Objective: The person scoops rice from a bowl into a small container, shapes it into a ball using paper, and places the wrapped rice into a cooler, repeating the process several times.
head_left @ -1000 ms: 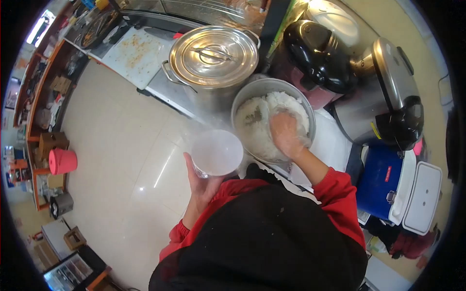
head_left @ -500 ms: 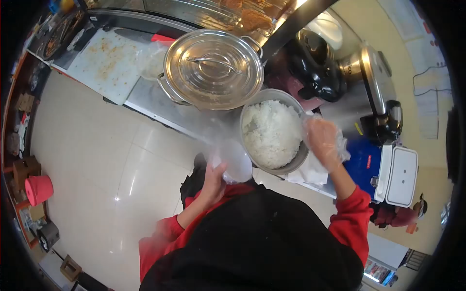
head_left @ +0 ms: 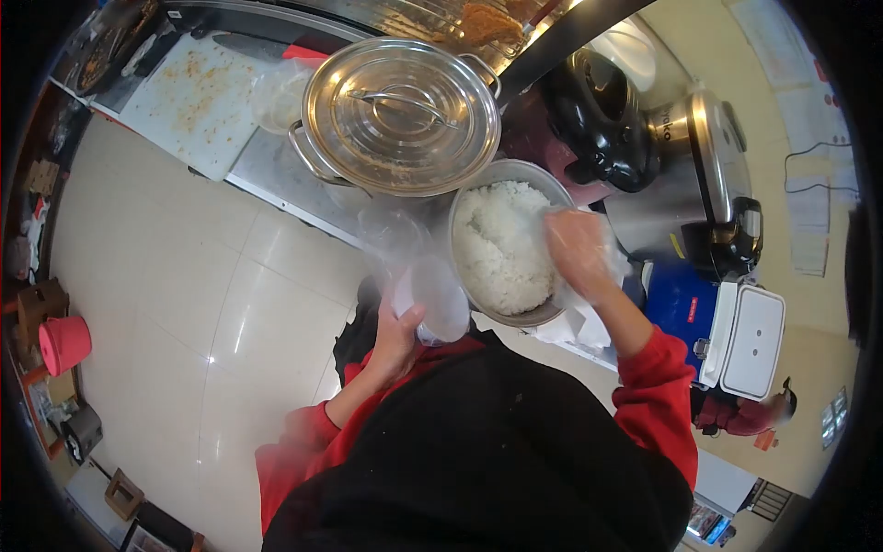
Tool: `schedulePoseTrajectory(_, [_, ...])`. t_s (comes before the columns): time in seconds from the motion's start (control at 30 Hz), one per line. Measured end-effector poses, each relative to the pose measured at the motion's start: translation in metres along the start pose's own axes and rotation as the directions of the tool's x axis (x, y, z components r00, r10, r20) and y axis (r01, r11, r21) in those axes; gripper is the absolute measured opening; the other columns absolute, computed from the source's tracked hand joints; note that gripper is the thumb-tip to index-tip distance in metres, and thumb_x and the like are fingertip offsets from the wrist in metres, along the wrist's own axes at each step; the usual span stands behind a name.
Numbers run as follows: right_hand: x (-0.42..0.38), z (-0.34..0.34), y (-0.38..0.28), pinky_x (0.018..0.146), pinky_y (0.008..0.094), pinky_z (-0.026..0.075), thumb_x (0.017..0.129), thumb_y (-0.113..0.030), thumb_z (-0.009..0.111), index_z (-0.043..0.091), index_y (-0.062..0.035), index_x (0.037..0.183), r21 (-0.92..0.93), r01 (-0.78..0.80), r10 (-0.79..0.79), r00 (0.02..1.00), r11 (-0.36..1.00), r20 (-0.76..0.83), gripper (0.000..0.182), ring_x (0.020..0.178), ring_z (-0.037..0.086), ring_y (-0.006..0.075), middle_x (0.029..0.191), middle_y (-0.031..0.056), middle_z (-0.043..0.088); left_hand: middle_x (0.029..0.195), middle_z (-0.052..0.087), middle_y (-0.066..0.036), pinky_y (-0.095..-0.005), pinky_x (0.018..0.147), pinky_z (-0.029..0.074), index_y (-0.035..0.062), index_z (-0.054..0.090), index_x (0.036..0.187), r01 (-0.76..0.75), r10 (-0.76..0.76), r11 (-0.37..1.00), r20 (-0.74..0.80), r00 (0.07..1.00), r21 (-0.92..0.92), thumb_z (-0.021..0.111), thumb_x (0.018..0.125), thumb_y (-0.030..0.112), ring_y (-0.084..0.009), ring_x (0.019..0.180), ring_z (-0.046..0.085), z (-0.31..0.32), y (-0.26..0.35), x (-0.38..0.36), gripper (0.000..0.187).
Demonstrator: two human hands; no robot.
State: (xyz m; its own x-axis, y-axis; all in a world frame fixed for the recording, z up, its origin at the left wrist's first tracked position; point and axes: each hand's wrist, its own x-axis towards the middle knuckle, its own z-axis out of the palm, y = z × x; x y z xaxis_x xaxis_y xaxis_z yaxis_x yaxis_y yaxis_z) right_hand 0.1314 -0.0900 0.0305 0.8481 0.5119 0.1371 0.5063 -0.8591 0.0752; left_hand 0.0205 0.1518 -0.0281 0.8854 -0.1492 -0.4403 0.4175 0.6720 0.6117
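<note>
My left hand [head_left: 397,336] grips a white bowl [head_left: 441,302] by its left side, in front of my apron and tilted toward the pot. My right hand [head_left: 578,247], in a clear plastic glove, is curled over the right part of a metal pot [head_left: 454,267]. Its fingers are closed, and whatever they hold is hidden beneath the hand. White rice [head_left: 508,258] fills much of this pot, with a hollow at its upper left. Clear plastic [head_left: 391,235], blurred, shows just beyond the bowl.
A large lidded pot [head_left: 395,120] stands behind the rice. Left of it lies a stained white cutting board [head_left: 193,106]. Black-lidded cookers [head_left: 602,120] and a blue cooler box [head_left: 676,304] stand at right. Another person [head_left: 750,414] is at far right.
My right hand has moved left, from the pot's right rim to over the rice. The bowl stays in my left hand, slightly lower left, while the whole view has shifted a little.
</note>
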Motion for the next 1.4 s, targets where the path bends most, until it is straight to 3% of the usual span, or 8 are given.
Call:
schedulePoseTrajectory(0.23, [0.016,0.035,0.0,0.054,0.0409,0.042,0.068,-0.016,0.052,0.055,-0.0057,0.063,0.022,-0.045,0.04,0.979,0.999,0.2,0.012,0.057,0.055,0.0324,0.06,0.0144,0.054,0.118,0.042,-0.012,-0.0399,0.089,0.041,0.007,0.026,0.13,-0.037,0.039,0.995,-0.013,0.999,0.093,0.066,0.067,0.046,-0.0239,0.11,0.044,-0.003,-0.007,0.005,0.084])
schedulePoseTrajectory(0.33, [0.003,0.047,-0.007,0.054,0.0413,0.044,0.071,-0.019,0.053,0.058,-0.0067,0.065,0.265,-0.023,-0.015,0.99,0.964,0.139,0.014,0.057,0.056,0.0328,0.062,0.0157,0.056,0.118,0.043,-0.011,-0.0372,0.09,0.039,0.0054,0.028,0.129,-0.02,0.02,1.0,-0.015,1.0,-0.004,0.067,0.069,0.035,-0.023,0.109,0.045,-0.001,-0.005,0.005,0.078])
schedulePoseTrajectory(0.4, [0.008,0.036,-0.017,0.057,0.0413,0.044,0.074,-0.022,0.053,0.06,-0.006,0.069,0.238,-0.128,0.044,0.943,0.963,0.329,0.018,0.062,0.058,0.0327,0.066,0.0162,0.058,0.117,0.045,-0.011,-0.0344,0.092,0.037,0.004,0.032,0.128,-0.04,0.04,0.994,-0.002,0.999,-0.103,0.066,0.073,0.018,-0.022,0.109,0.045,-0.002,-0.01,0.003,0.066])
schedulePoseTrajectory(0.53, [0.007,0.035,-0.015,0.065,0.041,0.046,0.081,-0.03,0.052,0.062,-0.0038,0.076,0.285,-0.294,0.118,0.855,0.912,0.504,0.028,0.072,0.059,0.033,0.075,0.0163,0.061,0.115,0.046,-0.01,-0.0345,0.091,0.037,0.0046,0.033,0.127,-0.089,0.089,0.994,0.005,0.996,-0.061,0.066,0.073,0.018,-0.0218,0.108,0.045,-0.001,-0.014,0.005,0.065])
schedulePoseTrajectory(1.0, [-0.025,0.02,-0.006,0.076,0.0333,0.044,0.085,-0.031,0.052,0.063,-0.0009,0.092,0.686,-0.429,0.048,0.865,0.587,0.5,0.033,0.08,0.06,0.0287,0.086,0.0169,0.063,0.118,0.044,-0.011,-0.0345,0.093,0.036,0.0049,0.03,0.129,-0.098,0.099,0.994,-0.037,0.994,0.045,0.067,0.071,0.019,-0.022,0.11,0.044,0.008,-0.002,-0.002,0.07])
schedulePoseTrajectory(1.13, [-0.041,0.025,0.015,0.075,0.0331,0.044,0.087,-0.028,0.05,0.063,0.001,0.092,0.887,-0.231,0.008,0.969,0.399,0.249,0.032,0.08,0.059,0.0291,0.086,0.0189,0.062,0.119,0.041,-0.012,-0.0366,0.094,0.035,0.0038,0.027,0.129,-0.327,0.398,0.808,-0.045,0.916,0.49,0.074,0.06,0.042,-0.0245,0.112,0.041,0.026,0.016,-0.012,0.092])
schedulePoseTrajectory(1.23, [-0.039,-0.003,0.031,0.075,0.0292,0.042,0.087,-0.031,0.05,0.059,0.0048,0.095,0.754,-0.384,0.04,0.902,0.533,0.431,0.037,0.085,0.058,0.0255,0.089,0.0164,0.061,0.123,0.037,-0.013,-0.0363,0.095,0.033,0.0032,0.026,0.129,-0.45,0.487,0.724,0.076,0.87,0.523,0.077,0.059,0.036,-0.025,0.114,0.039,0.05,0.018,-0.009,0.093])
schedulePoseTrajectory(1.4, [-0.052,-0.046,0.007,0.071,0.0371,0.045,0.086,-0.023,0.05,0.06,-0.0003,0.1,0.539,-0.508,0.471,0.854,0.671,0.218,0.028,0.08,0.057,0.0316,0.087,0.0196,0.061,0.127,0.03,-0.014,-0.0366,0.097,0.029,0.0001,0.027,0.128,-0.551,0.573,0.645,0.142,0.807,0.53,0.079,0.061,0.029,-0.0258,0.118,0.033,0.097,-0.012,0.033,0.089])
